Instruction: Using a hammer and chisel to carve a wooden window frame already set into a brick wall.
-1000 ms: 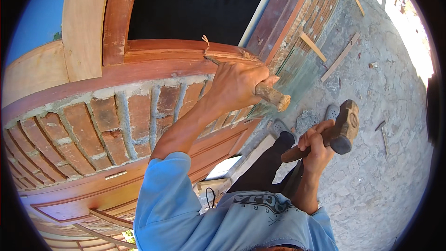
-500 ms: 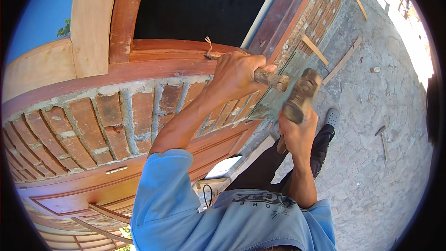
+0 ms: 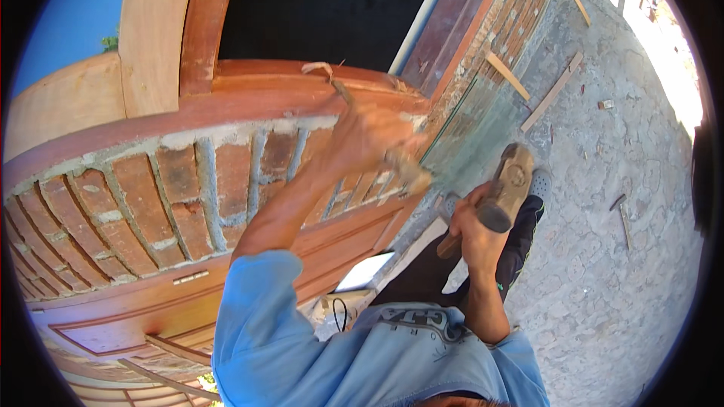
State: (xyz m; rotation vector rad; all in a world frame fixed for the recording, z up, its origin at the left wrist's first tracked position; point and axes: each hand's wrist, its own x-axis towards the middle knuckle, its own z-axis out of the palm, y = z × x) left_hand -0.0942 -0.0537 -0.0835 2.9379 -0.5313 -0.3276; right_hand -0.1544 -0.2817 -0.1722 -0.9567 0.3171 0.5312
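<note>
My left hand [image 3: 367, 136], blurred by motion, grips a chisel [image 3: 407, 169] with a worn wooden handle. Its blade points up to the red-brown wooden sill [image 3: 256, 77] of the window frame, where a curled wood shaving [image 3: 317, 68] lies. My right hand [image 3: 481, 235] is closed round the short wooden handle of a heavy sledgehammer [image 3: 507, 187], whose steel head is raised below and to the right of the chisel's butt.
A brick wall [image 3: 139, 203] runs below the frame, with a panelled wooden door [image 3: 98, 328] lower left. On the rough concrete floor [image 3: 603, 271] at right lie loose wood strips [image 3: 550, 94] and a small hammer [image 3: 623, 218].
Since half a second ago my left hand and the chisel have moved down and slightly left, and the shaving has shifted left. The hammer has moved away from the chisel's butt, down and right.
</note>
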